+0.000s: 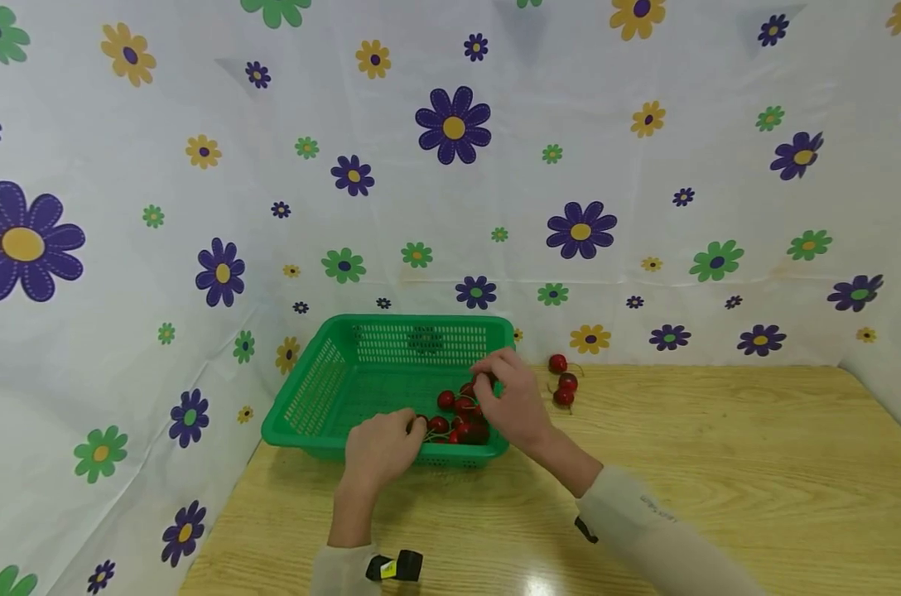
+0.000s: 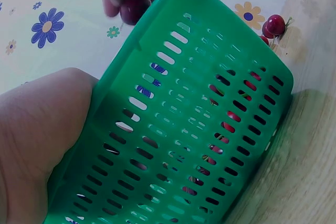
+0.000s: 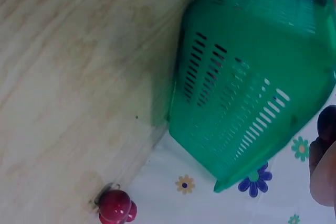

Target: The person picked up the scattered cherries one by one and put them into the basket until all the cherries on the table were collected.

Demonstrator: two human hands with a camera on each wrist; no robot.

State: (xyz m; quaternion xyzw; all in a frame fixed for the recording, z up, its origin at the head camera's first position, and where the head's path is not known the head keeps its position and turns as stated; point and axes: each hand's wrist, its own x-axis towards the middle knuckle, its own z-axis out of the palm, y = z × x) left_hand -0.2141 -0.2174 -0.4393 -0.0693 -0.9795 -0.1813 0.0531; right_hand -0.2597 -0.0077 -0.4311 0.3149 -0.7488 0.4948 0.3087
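Observation:
Dark red cherries with green stems lie heaped in the right front part of a green plastic basket. My right hand is over the basket's right side and pinches a cherry between thumb and fingers; in the right wrist view that cherry shows dark at the edge. My left hand reaches across the front rim, fingers bent down beside the cherries. Its fingertips are partly hidden, and whether they grip a cherry is unclear.
Three loose cherries lie on the wooden table right of the basket, near the back edge. A white flowered cloth hangs behind and to the left. The basket's slotted walls stand between the left wrist camera and the heap.

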